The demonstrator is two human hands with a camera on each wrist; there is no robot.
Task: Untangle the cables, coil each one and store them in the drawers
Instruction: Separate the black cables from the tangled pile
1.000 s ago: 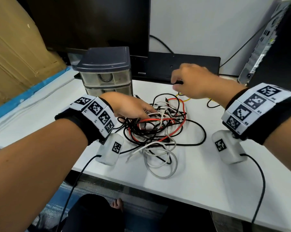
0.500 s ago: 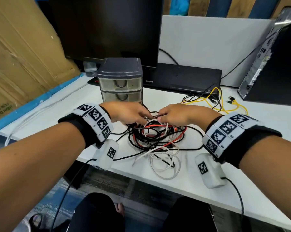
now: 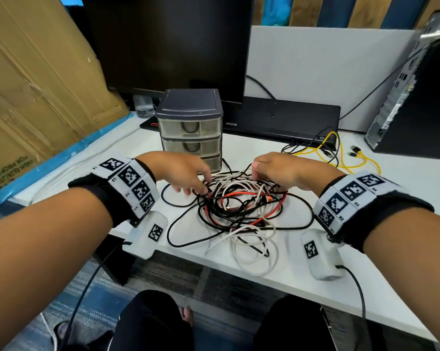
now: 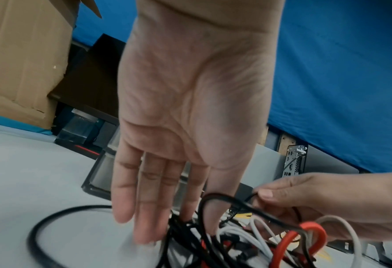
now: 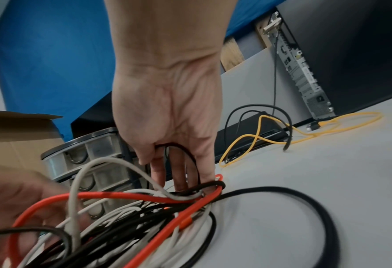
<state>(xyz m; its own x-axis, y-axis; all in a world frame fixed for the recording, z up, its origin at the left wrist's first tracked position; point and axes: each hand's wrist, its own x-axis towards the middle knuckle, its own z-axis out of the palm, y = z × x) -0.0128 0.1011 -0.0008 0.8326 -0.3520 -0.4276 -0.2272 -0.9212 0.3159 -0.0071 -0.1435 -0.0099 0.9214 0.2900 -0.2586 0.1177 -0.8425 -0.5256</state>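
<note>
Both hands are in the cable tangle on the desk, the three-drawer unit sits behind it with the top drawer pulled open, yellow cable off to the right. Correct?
One thing is off: the top drawer is not open. In the head view all three fronts of the drawer unit sit flush. The rest holds: left hand and right hand are in the cable tangle, yellow cable lies right.

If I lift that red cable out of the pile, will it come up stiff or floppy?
Probably floppy: the red cable lies in loose curves. It likely drags others along, since black and white cables cross over it. Looks light.
</note>
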